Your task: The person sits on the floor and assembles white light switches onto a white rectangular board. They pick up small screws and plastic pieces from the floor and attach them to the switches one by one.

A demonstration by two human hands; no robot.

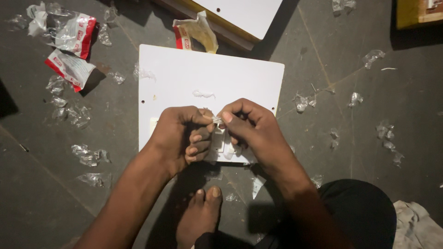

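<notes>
A: Dark grey floor (350, 152), clear wrapper scraps (88, 155) all over. Landmark?

B: White board (207, 78), flat on the floor, centre.

A: Hands?

B: Left hand (177, 136) and right hand (251, 124) meet over the board's near edge, both pinched narrow on a small clear plastic bit (217, 120) held between the fingertips. White switch piece (224, 147) sits just under them, on the board.

A: Rest?

B: Red-and-white packets (69, 41) left of the board, torn packet (196, 32) at its far edge, bare foot (200, 214) near side.
</notes>
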